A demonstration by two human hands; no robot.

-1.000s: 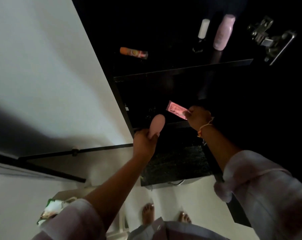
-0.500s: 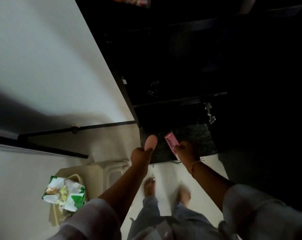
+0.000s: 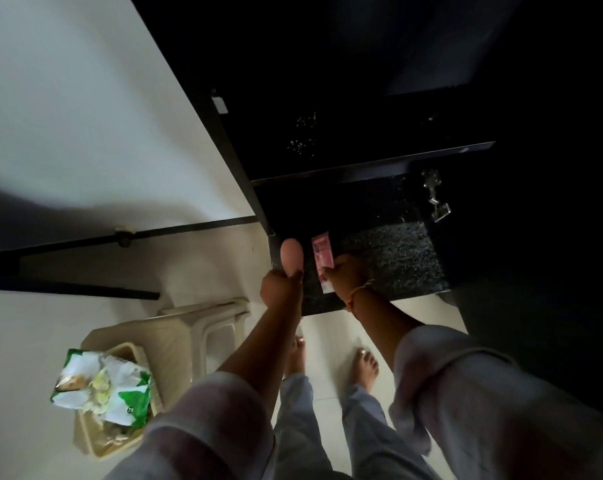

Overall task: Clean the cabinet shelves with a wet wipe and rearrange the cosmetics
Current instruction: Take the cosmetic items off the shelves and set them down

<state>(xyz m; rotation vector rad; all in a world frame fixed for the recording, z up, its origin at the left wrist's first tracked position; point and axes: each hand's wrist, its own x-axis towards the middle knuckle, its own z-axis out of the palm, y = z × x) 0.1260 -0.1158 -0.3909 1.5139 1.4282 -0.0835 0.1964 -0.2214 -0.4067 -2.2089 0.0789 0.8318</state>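
Pink and flat, the sachet [image 3: 322, 258] is standing on end in the pinch of the right hand [image 3: 345, 275], whose thumb and fingers are closing on its lower half. Just beside it the left hand [image 3: 281, 287] is gripping a peach egg-shaped sponge [image 3: 292, 254], fingers wrapped round its base so that the rounded top is sticking up. Both cosmetics are hovering in front of the speckled slab [image 3: 397, 258] at the cabinet's foot, below the dark shelf [image 3: 372, 164]; whether either is touching the slab is not clear. The step in hand is probably placing these two low down. Doing it well likely means laying the sachet flat rather than leaning it, and seating the sponge on its broad end away from the edge, since its shape suggests it would roll. The interior is very dim, so feeling for the surface first seems wise. Counting outward: one sachet, one sponge, one shelf board, one slab, one metal hinge [image 3: 435, 195]. Well apart to the left, one wipes pack [image 3: 102, 386] is lying in one beige basket [image 3: 95, 441] near one plastic stool [image 3: 203, 317]; neither hand is holding a wipe.
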